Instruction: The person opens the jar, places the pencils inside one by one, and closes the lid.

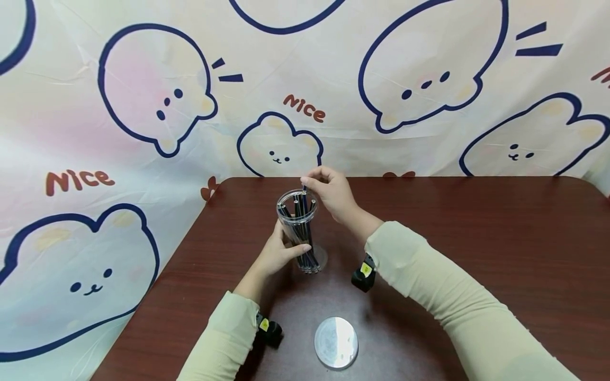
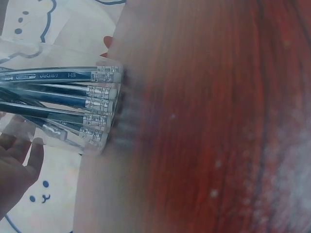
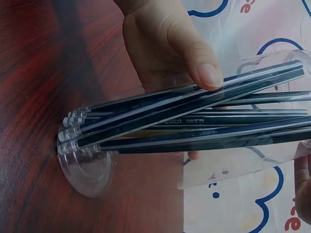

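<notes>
A clear plastic cylinder [image 1: 288, 230] of dark, striped pencils [image 1: 308, 260] leans a little on the table, its top uncapped. My left hand [image 1: 275, 254] grips its side, the thumb across the front. Over the rim, my right hand [image 1: 333, 194] pinches the top of one pencil [image 1: 304, 189] between thumb and fingers. In the left wrist view, silver ferrules and eraser ends [image 2: 102, 105] sit at the cylinder's bottom, with "HB" on one pencil. The right wrist view has the left thumb [image 3: 209, 75] against the wall and part of the right hand [image 3: 303, 189] at the edge.
A round clear lid [image 1: 335, 343] lies on the dark red-brown table [image 1: 476, 238] near the front. Behind the table hangs a pale cloth [image 1: 333, 63] with cartoon bears. Black wrist cameras [image 1: 364, 274] are strapped below both sleeves.
</notes>
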A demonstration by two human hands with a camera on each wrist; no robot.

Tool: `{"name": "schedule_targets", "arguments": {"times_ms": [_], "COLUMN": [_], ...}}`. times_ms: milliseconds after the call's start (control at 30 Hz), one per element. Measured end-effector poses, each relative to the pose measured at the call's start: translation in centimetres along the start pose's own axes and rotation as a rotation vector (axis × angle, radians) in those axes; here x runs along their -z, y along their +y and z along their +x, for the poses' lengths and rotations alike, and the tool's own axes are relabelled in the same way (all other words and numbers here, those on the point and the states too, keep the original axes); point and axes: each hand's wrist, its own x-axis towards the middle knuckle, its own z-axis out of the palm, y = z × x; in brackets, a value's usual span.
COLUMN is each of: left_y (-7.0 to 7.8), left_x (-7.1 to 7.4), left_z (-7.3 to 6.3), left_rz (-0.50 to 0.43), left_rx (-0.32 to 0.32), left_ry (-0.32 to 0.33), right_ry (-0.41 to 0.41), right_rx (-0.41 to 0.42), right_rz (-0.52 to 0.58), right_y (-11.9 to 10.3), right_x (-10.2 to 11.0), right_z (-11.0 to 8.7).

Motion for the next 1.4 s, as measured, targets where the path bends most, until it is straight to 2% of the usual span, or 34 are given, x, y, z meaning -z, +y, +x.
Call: {"name": "schedule_targets", "arguments": {"times_ms": [167, 300, 400, 533, 700, 767, 1000, 1100, 1167, 1400], "left_y": [0.1, -0.5, -0.4, 0.6, 0.6, 0.4, -2.2, -2.4, -2.3, 0.2], "left_x": [-0.1, 0.0, 0.1, -0.1, 0.0, 0.0, 0.3, 0.3, 0.3, -0.2], "left_z": [0.0, 0.1, 0.1, -0.1, -0.2, -0.2, 0.8, 0.9, 0.9, -0.1], "left_rz": [0.008, 0.021, 0.030, 0.033, 0.046, 0.049, 0.043, 0.048, 0.044, 0.019], "left_rx": [-0.001, 0.007, 0.016, 0.022, 0.034, 0.032, 0.030, 0.021, 0.016, -0.017], "left_ry": [0.000, 0.007, 0.014, 0.005, 0.003, 0.002, 0.012, 0.017, 0.018, 0.012], "right_ry": [0.059, 0.104, 0.104, 0.089, 0.079, 0.081, 0.058, 0.032, 0.016, -0.051], "right_rx": [-0.069, -0.121, -0.146, -0.173, -0.232, -0.256, -0.316, -0.338, -0.359, -0.401], "right_rz": [0.046, 0.080, 0.101, 0.097, 0.072, 0.077, 0.113, 0.102, 0.095, 0.094], "right_y": [1.0, 1.5, 1.5, 1.0, 0.6, 0.6, 0.6, 0.5, 0.4, 0.4], "right_x": [0.5, 1.0, 1.2, 1.2, 1.3, 1.5, 2.6, 3.0, 3.2, 4.0], "right_z": [0.2, 0.1, 0.0, -0.3, -1.0, -1.4, -3.2, -4.2, -4.9, -7.4]}}
